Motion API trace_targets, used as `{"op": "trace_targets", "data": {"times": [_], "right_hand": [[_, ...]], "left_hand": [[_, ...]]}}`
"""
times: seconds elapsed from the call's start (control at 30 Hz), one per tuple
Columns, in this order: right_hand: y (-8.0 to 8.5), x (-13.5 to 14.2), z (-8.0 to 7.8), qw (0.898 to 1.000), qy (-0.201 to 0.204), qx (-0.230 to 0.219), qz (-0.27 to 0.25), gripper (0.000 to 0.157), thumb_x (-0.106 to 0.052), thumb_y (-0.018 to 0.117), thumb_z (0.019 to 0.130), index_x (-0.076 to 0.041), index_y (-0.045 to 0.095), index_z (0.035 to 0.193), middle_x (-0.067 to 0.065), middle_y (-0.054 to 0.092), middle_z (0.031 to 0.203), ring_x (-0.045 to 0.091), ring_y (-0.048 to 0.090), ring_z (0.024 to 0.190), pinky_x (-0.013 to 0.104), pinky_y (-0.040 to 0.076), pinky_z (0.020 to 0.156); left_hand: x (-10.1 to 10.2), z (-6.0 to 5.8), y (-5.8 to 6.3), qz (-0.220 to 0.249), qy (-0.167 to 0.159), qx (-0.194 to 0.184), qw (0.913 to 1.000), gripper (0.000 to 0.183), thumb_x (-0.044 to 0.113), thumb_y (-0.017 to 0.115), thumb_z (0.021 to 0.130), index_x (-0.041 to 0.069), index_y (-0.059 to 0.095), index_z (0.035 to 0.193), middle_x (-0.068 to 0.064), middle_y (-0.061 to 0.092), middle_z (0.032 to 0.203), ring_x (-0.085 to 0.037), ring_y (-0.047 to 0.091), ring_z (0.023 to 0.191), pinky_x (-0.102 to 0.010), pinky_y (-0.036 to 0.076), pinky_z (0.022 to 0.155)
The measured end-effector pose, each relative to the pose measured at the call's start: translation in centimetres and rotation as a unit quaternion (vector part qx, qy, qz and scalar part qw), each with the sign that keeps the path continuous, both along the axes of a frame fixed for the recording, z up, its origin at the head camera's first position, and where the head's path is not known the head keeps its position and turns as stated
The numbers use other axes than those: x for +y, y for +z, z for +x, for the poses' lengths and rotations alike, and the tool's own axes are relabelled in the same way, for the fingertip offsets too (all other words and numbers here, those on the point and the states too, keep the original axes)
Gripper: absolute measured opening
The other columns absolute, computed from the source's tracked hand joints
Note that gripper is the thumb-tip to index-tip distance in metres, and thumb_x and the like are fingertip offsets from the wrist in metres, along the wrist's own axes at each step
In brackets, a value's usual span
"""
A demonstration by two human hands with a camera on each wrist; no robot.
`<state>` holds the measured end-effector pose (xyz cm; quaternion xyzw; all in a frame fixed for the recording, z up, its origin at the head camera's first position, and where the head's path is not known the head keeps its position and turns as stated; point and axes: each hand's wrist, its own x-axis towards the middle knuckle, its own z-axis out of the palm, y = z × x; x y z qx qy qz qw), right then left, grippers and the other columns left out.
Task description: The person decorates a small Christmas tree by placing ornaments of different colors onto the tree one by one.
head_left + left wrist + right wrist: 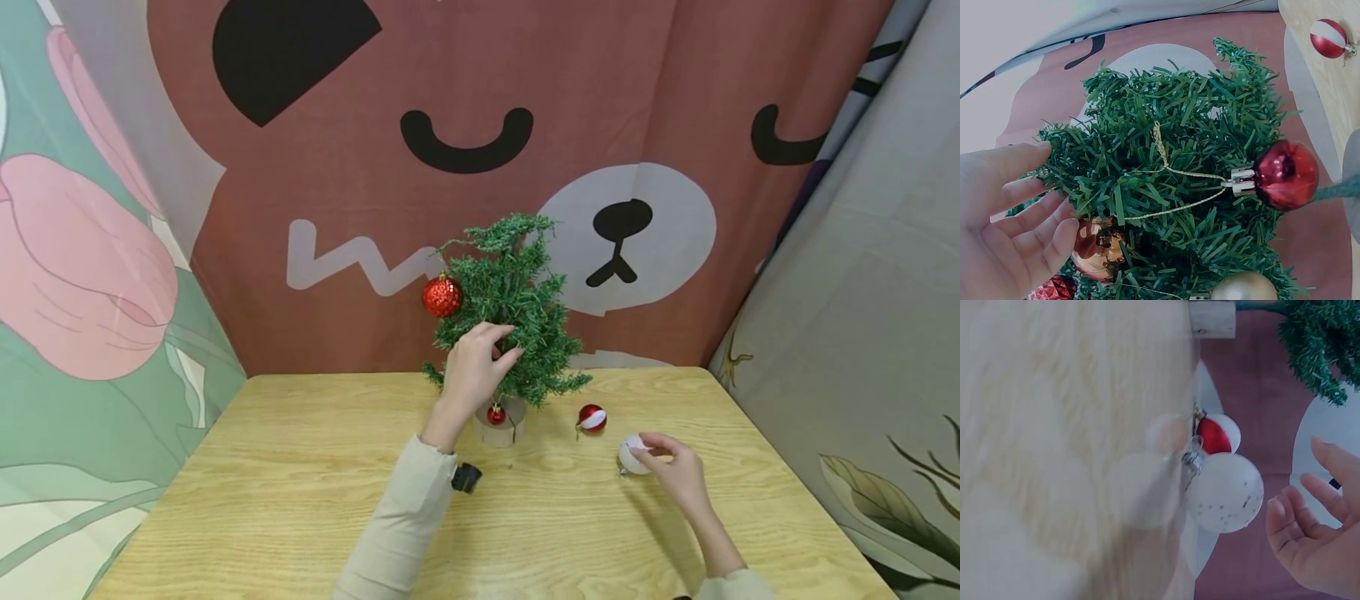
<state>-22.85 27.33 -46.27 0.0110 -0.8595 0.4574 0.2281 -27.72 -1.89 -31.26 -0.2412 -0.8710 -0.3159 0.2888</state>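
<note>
A small green artificial Christmas tree (pixel 517 317) stands on the table in a round wooden base (pixel 501 432). My left hand (pixel 476 362) is at its front, fingers loosely bent, fingertips among the branches. In the left wrist view, a shiny red bauble (pixel 1286 175) hangs by a gold string close to that hand. A copper bauble (pixel 1092 250) shows beside its thumb, partly covered by greenery. My right hand (pixel 678 475) hovers by a white bauble (pixel 632 455) lying on the table. The right wrist view shows a gap between its relaxed fingers (pixel 1277 512) and that bauble.
A red-and-white bauble (pixel 592 418) lies between the tree base and the white one. On the tree's left side hangs a glittery red bauble (pixel 442 297). A small black object (pixel 467 477) is beside the left sleeve. Printed cloth (pixel 360 192) hangs behind the table.
</note>
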Motion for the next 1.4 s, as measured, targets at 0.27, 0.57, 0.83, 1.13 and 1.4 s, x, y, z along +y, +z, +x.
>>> {"op": "trace_targets", "data": {"times": [0.27,0.57,0.83,1.13,1.4], "right_hand": [[-0.2,0.8,0.1,0.994,-0.014,-0.048,0.092,0.037,-0.013,0.071,0.076,0.009,0.061,0.105,0.028,0.057,0.105,0.037,0.056,0.085,0.038,0.047,0.066],[-1.0,1.8,-0.4,0.988,-0.004,-0.104,0.111,0.049,-0.016,0.068,0.079,0.012,0.051,0.115,0.034,0.05,0.111,0.045,0.052,0.093,0.049,0.045,0.074],[-1.1,2.0,-0.9,0.979,0.019,-0.168,0.109,0.062,-0.024,0.066,0.081,0.015,0.041,0.122,0.041,0.044,0.112,0.05,0.05,0.096,0.049,0.047,0.072],[-1.5,2.2,-1.4,0.976,0.029,-0.169,0.137,0.064,-0.025,0.068,0.079,0.015,0.042,0.121,0.039,0.051,0.102,0.048,0.051,0.093,0.048,0.047,0.069],[-2.9,3.2,-2.0,0.985,0.052,-0.12,0.11,0.068,-0.041,0.069,0.076,0.011,0.048,0.115,0.032,0.056,0.092,0.039,0.056,0.081,0.04,0.048,0.059]], "left_hand": [[0.0,0.0,-0.1,-0.004,-0.002,-0.001,1.0,0.031,0.022,0.066,0.082,0.009,0.064,0.11,-0.005,0.061,0.101,-0.01,0.055,0.065,-0.018,0.039,0.046],[-0.1,0.0,-0.1,-0.007,0.002,0.001,1.0,0.031,0.022,0.066,0.082,0.009,0.064,0.109,-0.004,0.061,0.101,-0.009,0.055,0.064,-0.018,0.038,0.045],[0.1,0.0,-0.1,-0.007,-0.004,-0.001,1.0,0.031,0.021,0.066,0.082,0.009,0.064,0.11,-0.005,0.061,0.102,-0.009,0.054,0.064,-0.018,0.038,0.045],[0.1,0.0,-0.2,-0.008,-0.003,0.001,1.0,0.03,0.022,0.066,0.082,0.009,0.064,0.109,-0.005,0.061,0.101,-0.01,0.054,0.064,-0.018,0.038,0.046],[0.1,-0.1,-0.2,-0.008,-0.005,0.0,1.0,0.031,0.021,0.066,0.082,0.009,0.064,0.11,-0.006,0.061,0.101,-0.014,0.057,0.065,-0.019,0.038,0.045]]}}
